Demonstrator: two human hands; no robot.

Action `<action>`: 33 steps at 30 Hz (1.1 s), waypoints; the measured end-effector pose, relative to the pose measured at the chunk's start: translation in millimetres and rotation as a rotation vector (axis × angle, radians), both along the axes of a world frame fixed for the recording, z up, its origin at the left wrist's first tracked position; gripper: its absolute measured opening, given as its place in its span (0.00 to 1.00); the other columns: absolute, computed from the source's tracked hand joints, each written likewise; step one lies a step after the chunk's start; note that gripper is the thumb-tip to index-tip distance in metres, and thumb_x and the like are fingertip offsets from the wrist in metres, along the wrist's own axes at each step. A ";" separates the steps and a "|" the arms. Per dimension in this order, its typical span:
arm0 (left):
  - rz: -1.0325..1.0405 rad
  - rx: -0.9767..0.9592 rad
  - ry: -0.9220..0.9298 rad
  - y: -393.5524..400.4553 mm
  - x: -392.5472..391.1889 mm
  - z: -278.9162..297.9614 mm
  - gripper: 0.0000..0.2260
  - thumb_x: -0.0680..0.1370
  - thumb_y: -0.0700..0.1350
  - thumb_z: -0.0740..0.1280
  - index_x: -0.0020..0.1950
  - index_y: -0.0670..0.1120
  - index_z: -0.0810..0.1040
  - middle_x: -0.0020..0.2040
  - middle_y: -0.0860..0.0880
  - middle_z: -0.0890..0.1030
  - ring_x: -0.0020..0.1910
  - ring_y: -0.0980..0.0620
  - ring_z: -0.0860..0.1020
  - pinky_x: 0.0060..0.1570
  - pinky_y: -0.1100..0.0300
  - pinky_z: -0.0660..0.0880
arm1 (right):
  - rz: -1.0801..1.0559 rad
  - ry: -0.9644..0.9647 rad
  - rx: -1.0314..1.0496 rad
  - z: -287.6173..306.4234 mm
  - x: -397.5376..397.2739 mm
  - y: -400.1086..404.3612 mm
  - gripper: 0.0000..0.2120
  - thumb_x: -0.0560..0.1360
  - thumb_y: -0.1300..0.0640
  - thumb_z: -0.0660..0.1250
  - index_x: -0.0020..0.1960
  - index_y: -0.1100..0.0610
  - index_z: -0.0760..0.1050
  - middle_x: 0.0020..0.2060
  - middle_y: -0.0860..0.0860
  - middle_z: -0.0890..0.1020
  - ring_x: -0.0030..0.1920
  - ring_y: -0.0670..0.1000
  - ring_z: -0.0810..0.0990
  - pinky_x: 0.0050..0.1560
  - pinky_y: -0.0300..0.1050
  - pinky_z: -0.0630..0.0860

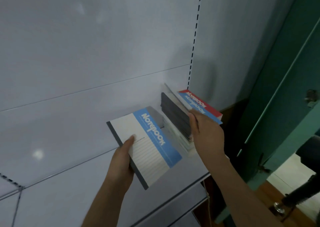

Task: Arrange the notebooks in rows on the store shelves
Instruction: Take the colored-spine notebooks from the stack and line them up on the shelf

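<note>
My left hand (123, 159) grips a white notebook with a blue band (149, 145) by its dark spine edge, thumb on the cover, holding it tilted above the white shelf (69, 183). A row of notebooks with dark spines (174, 116) stands on edge at the shelf's right end. My right hand (206, 133) holds that row from the right, thumb against the spines. Behind my right hand lie a red notebook (206, 104) and a blue one (195, 106), leaning at the shelf's right end.
The white back panel (86, 45) rises behind the shelf, with a slotted upright (194, 45) at its right. A green door or cabinet (285, 88) stands to the right. A second shelf edge (164, 214) lies below.
</note>
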State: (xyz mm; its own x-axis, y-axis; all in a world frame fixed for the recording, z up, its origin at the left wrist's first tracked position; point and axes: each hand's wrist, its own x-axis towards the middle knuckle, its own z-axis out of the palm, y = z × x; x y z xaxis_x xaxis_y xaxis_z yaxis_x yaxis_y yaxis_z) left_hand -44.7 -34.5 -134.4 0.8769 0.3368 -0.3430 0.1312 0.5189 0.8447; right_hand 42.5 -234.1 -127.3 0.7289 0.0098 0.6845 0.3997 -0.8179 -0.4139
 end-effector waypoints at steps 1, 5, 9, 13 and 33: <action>-0.005 -0.007 -0.012 -2.9 0.2 3.0 0.13 0.80 0.54 0.64 0.58 0.47 0.79 0.47 0.47 0.87 0.45 0.48 0.85 0.45 0.51 0.78 | 0.001 -0.087 0.023 6.5 -9.3 2.2 0.18 0.82 0.49 0.56 0.55 0.59 0.81 0.49 0.55 0.85 0.50 0.53 0.84 0.53 0.46 0.78; -0.088 -0.090 -0.173 -10.4 0.9 13.1 0.31 0.76 0.69 0.53 0.68 0.49 0.76 0.60 0.45 0.83 0.59 0.46 0.81 0.60 0.47 0.74 | 0.244 -0.130 -0.090 -5.8 -64.5 33.8 0.17 0.82 0.52 0.60 0.65 0.60 0.77 0.60 0.53 0.82 0.61 0.50 0.79 0.65 0.49 0.74; -0.059 0.022 -0.178 -9.3 -2.2 7.6 0.16 0.81 0.43 0.63 0.67 0.40 0.76 0.59 0.41 0.83 0.57 0.41 0.82 0.54 0.49 0.81 | 0.516 -0.086 -0.170 -45.1 -95.3 51.8 0.19 0.81 0.48 0.61 0.61 0.59 0.80 0.62 0.51 0.81 0.64 0.49 0.77 0.65 0.53 0.72; -0.039 0.141 -0.123 -2.3 -17.8 -2.2 0.14 0.78 0.35 0.65 0.64 0.40 0.77 0.57 0.42 0.84 0.55 0.42 0.83 0.51 0.50 0.80 | 0.457 0.159 -0.036 -26.2 -73.6 38.6 0.23 0.82 0.44 0.55 0.69 0.56 0.74 0.69 0.49 0.74 0.70 0.48 0.70 0.70 0.52 0.68; 0.262 0.465 0.322 104.8 -207.9 -62.8 0.08 0.83 0.45 0.62 0.60 0.51 0.76 0.51 0.49 0.84 0.49 0.50 0.84 0.41 0.53 0.82 | 0.686 1.202 0.820 -69.6 -120.7 218.0 0.09 0.82 0.53 0.59 0.47 0.56 0.74 0.42 0.61 0.80 0.39 0.55 0.78 0.40 0.50 0.75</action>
State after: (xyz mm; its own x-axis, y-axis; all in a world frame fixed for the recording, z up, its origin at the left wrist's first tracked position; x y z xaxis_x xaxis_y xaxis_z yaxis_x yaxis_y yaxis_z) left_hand -252.6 70.3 -197.2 0.6219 0.7044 -0.3422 0.3355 0.1552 0.9292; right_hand -78.2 -16.1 -196.9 0.8344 0.4817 -0.2679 -0.2842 -0.0404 -0.9579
